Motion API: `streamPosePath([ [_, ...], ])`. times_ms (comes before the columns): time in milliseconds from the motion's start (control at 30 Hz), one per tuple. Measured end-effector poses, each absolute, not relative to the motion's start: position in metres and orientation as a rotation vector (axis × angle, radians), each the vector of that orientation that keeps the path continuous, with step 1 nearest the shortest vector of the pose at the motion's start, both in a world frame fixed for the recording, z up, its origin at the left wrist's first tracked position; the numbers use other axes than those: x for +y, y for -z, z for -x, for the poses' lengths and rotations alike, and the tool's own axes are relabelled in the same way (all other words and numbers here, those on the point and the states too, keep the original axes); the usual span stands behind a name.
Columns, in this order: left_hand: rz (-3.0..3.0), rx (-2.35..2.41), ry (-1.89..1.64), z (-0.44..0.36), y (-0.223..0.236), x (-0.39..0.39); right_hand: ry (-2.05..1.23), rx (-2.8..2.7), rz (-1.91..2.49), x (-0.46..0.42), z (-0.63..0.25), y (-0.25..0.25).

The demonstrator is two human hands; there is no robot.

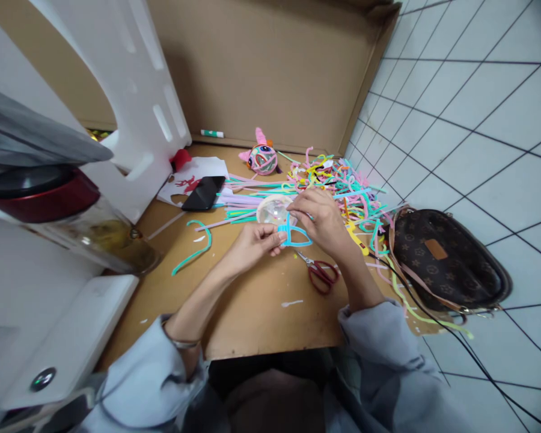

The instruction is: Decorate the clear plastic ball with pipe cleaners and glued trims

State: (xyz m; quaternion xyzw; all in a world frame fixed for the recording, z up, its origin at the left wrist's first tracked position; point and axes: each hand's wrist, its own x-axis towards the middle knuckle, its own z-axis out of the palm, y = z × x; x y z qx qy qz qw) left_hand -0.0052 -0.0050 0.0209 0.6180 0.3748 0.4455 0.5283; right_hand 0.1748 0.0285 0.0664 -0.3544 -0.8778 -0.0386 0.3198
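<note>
My left hand (255, 243) is closed in a pinch on a blue pipe cleaner (294, 236) bent into loops. A clear plastic ball (273, 210) sits right above that hand, touching the pipe cleaner. My right hand (322, 219) has its fingers curled on the same blue pipe cleaner and the ball's edge. Both hands hover over a brown cardboard tabletop (252, 300). Red-handled scissors (319, 272) lie just below my right wrist.
A heap of coloured pipe cleaners (338, 180) spreads behind the hands. A finished wrapped ball with pink ears (262, 157), a black phone (204, 192), a loose teal pipe cleaner (193, 249) and a brown patterned bag (446, 258) lie around. A glass jar (72, 222) stands left.
</note>
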Motion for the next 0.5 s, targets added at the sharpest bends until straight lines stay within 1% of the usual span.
streamPosePath([
  [167,-1.486,0.872,-1.086,0.005,-0.024,-0.006,-0.212,-2.210,0.846,0.033,-0.176,-0.061],
  [400,-1.367,0.839,-1.190,0.005,-0.027,-0.006,-0.810,-1.911,0.804,0.034,-0.169,-0.053],
  [500,-1.276,0.841,-1.280,0.005,-0.026,-0.004,-0.932,-1.848,0.819,0.031,-0.161,-0.050],
])
